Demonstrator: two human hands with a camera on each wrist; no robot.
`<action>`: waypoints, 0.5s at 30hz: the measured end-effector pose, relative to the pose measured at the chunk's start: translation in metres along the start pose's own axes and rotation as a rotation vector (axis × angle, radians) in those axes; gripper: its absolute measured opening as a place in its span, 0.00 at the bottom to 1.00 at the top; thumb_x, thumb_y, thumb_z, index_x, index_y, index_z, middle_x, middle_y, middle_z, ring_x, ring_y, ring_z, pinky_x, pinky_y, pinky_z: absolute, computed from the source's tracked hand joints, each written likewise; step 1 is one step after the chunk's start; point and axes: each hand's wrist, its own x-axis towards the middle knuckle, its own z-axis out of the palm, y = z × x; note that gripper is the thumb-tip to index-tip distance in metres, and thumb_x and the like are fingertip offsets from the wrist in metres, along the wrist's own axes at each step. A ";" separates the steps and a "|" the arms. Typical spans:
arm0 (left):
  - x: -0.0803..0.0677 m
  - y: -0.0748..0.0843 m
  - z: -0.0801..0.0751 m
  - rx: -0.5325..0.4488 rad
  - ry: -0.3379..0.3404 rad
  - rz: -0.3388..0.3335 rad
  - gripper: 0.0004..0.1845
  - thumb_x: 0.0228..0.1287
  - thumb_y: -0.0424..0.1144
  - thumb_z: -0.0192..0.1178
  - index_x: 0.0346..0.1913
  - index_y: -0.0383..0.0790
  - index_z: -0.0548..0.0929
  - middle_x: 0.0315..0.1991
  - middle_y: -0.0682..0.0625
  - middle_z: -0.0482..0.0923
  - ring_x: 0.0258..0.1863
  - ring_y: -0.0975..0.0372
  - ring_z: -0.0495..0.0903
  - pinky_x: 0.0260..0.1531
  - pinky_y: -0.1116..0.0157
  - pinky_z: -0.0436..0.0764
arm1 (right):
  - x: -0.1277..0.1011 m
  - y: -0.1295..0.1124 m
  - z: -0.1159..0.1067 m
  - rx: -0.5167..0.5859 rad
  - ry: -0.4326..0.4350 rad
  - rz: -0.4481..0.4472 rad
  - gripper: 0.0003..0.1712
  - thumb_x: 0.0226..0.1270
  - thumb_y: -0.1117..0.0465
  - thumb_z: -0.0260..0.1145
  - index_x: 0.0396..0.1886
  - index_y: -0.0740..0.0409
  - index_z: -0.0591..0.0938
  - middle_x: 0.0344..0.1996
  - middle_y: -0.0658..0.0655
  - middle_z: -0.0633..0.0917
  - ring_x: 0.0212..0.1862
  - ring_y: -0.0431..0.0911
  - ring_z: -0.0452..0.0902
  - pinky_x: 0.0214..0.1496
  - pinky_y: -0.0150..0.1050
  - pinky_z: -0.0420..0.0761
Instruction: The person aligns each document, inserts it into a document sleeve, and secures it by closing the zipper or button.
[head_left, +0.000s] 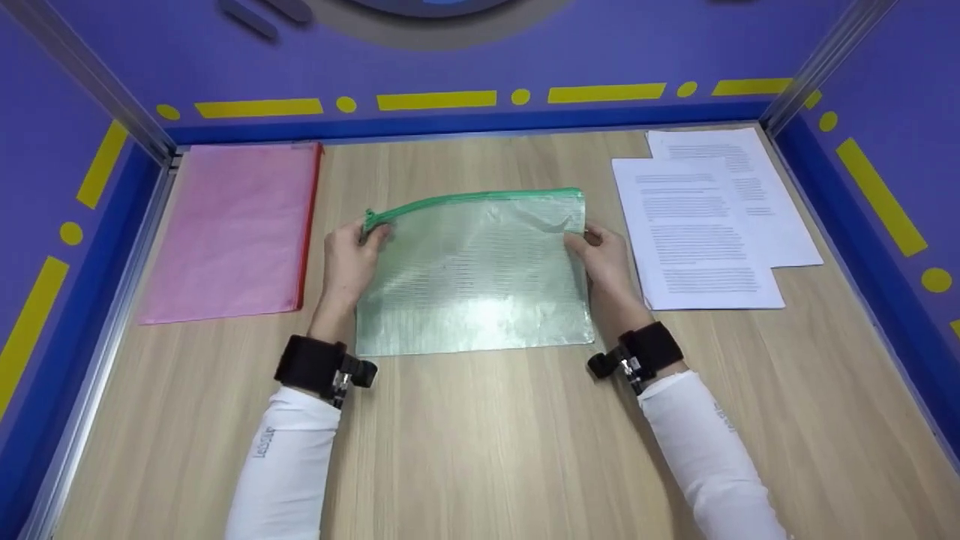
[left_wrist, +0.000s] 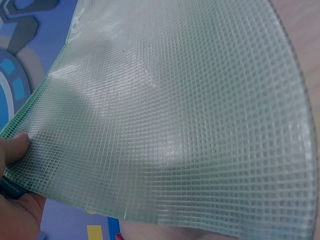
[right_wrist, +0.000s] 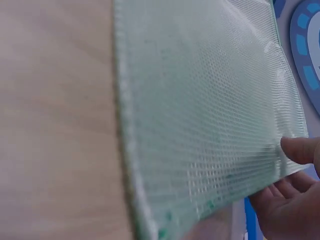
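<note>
A translucent green mesh zipper pouch (head_left: 474, 277) with a green zip along its far edge stands tilted on the wooden table (head_left: 480, 450), near edge down, printed paper showing through it. My left hand (head_left: 351, 259) pinches its upper left corner by the zip pull, thumb on the mesh (left_wrist: 165, 115). My right hand (head_left: 604, 255) pinches the pouch's upper right edge, thumb on the front of the mesh (right_wrist: 210, 110) and fingers behind.
A pink zipper pouch (head_left: 232, 232) with a red zip lies flat at the left. Two printed paper sheets (head_left: 701, 225) overlap at the right. Purple walls with yellow markings enclose the table on three sides.
</note>
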 end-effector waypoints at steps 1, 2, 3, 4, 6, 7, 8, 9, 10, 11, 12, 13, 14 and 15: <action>0.000 0.002 -0.001 0.002 0.010 0.001 0.10 0.69 0.36 0.61 0.43 0.32 0.87 0.39 0.40 0.89 0.36 0.58 0.84 0.37 0.67 0.80 | -0.002 0.000 0.001 -0.014 0.013 -0.024 0.31 0.71 0.61 0.62 0.72 0.57 0.69 0.63 0.60 0.77 0.62 0.49 0.75 0.66 0.39 0.76; 0.000 0.004 -0.002 -0.001 0.019 0.004 0.10 0.69 0.36 0.61 0.44 0.32 0.87 0.40 0.40 0.89 0.38 0.55 0.86 0.39 0.65 0.82 | -0.004 0.000 0.001 -0.045 0.021 -0.062 0.31 0.72 0.62 0.61 0.73 0.57 0.67 0.66 0.61 0.75 0.66 0.50 0.73 0.69 0.39 0.74; 0.001 0.006 -0.002 0.000 0.026 0.008 0.10 0.69 0.35 0.61 0.45 0.32 0.87 0.41 0.39 0.89 0.40 0.53 0.87 0.41 0.62 0.83 | -0.006 0.000 0.002 -0.076 0.022 -0.098 0.31 0.73 0.63 0.60 0.74 0.58 0.66 0.69 0.63 0.73 0.69 0.51 0.71 0.71 0.40 0.73; 0.001 0.008 -0.003 -0.003 0.032 0.011 0.10 0.68 0.35 0.61 0.45 0.32 0.87 0.41 0.39 0.89 0.41 0.52 0.87 0.42 0.60 0.84 | -0.008 0.000 0.003 -0.120 0.024 -0.135 0.31 0.73 0.62 0.58 0.74 0.58 0.66 0.71 0.62 0.71 0.71 0.52 0.69 0.72 0.41 0.71; 0.001 0.015 -0.003 -0.009 0.039 0.022 0.10 0.68 0.35 0.61 0.45 0.32 0.87 0.42 0.38 0.88 0.43 0.50 0.88 0.45 0.57 0.85 | -0.012 0.000 0.005 -0.221 0.034 -0.231 0.30 0.74 0.61 0.58 0.73 0.61 0.67 0.71 0.63 0.71 0.73 0.53 0.68 0.73 0.42 0.71; 0.001 0.018 -0.003 -0.008 0.042 0.029 0.10 0.68 0.35 0.62 0.45 0.32 0.87 0.43 0.38 0.88 0.43 0.50 0.88 0.46 0.56 0.85 | -0.014 0.000 0.007 -0.232 0.028 -0.264 0.29 0.74 0.61 0.58 0.72 0.61 0.68 0.71 0.63 0.71 0.73 0.53 0.68 0.73 0.42 0.71; 0.000 0.021 -0.003 -0.003 0.047 0.041 0.10 0.68 0.35 0.62 0.45 0.32 0.87 0.43 0.38 0.88 0.42 0.50 0.87 0.46 0.56 0.85 | -0.016 0.000 0.009 -0.249 0.015 -0.298 0.28 0.74 0.61 0.58 0.71 0.63 0.70 0.70 0.64 0.72 0.72 0.54 0.69 0.73 0.43 0.72; 0.000 0.024 -0.002 0.013 0.053 0.055 0.10 0.68 0.35 0.61 0.45 0.32 0.87 0.43 0.38 0.88 0.41 0.51 0.87 0.46 0.56 0.85 | -0.019 0.000 0.012 -0.254 0.000 -0.319 0.27 0.74 0.61 0.58 0.70 0.63 0.71 0.69 0.65 0.74 0.71 0.54 0.70 0.72 0.43 0.73; 0.000 0.027 -0.002 0.026 0.057 0.071 0.10 0.68 0.35 0.62 0.45 0.32 0.87 0.43 0.38 0.88 0.38 0.52 0.86 0.44 0.57 0.85 | -0.021 0.000 0.015 -0.258 -0.018 -0.336 0.27 0.74 0.61 0.59 0.69 0.64 0.72 0.68 0.65 0.75 0.70 0.54 0.72 0.71 0.43 0.73; -0.001 0.030 -0.001 0.045 0.063 0.090 0.10 0.68 0.34 0.61 0.46 0.32 0.87 0.44 0.38 0.88 0.35 0.54 0.85 0.41 0.58 0.85 | -0.023 0.001 0.018 -0.263 -0.038 -0.349 0.26 0.73 0.61 0.59 0.68 0.65 0.73 0.67 0.65 0.76 0.69 0.54 0.73 0.71 0.43 0.74; -0.002 0.033 0.000 0.070 0.070 0.113 0.10 0.68 0.34 0.61 0.46 0.32 0.87 0.44 0.38 0.88 0.32 0.55 0.83 0.39 0.59 0.84 | -0.026 0.001 0.021 -0.267 -0.061 -0.352 0.25 0.74 0.60 0.59 0.67 0.65 0.74 0.66 0.65 0.77 0.68 0.53 0.74 0.70 0.44 0.74; -0.003 0.035 0.001 0.095 0.075 0.138 0.10 0.68 0.33 0.60 0.47 0.33 0.87 0.45 0.38 0.88 0.32 0.56 0.83 0.38 0.59 0.84 | -0.028 0.002 0.024 -0.272 -0.084 -0.350 0.25 0.74 0.60 0.59 0.66 0.65 0.74 0.65 0.65 0.78 0.68 0.53 0.74 0.70 0.44 0.74; -0.005 0.038 0.002 0.117 0.079 0.165 0.10 0.69 0.31 0.60 0.47 0.33 0.87 0.46 0.39 0.87 0.33 0.56 0.83 0.38 0.58 0.85 | -0.030 0.002 0.027 -0.281 -0.105 -0.348 0.25 0.74 0.59 0.59 0.66 0.66 0.75 0.65 0.64 0.78 0.67 0.53 0.75 0.70 0.44 0.74; -0.006 0.040 0.004 0.140 0.082 0.194 0.10 0.69 0.29 0.59 0.48 0.33 0.87 0.47 0.39 0.87 0.35 0.56 0.85 0.38 0.58 0.86 | -0.032 0.003 0.030 -0.287 -0.124 -0.344 0.24 0.75 0.59 0.58 0.66 0.65 0.75 0.65 0.64 0.78 0.67 0.52 0.75 0.70 0.44 0.74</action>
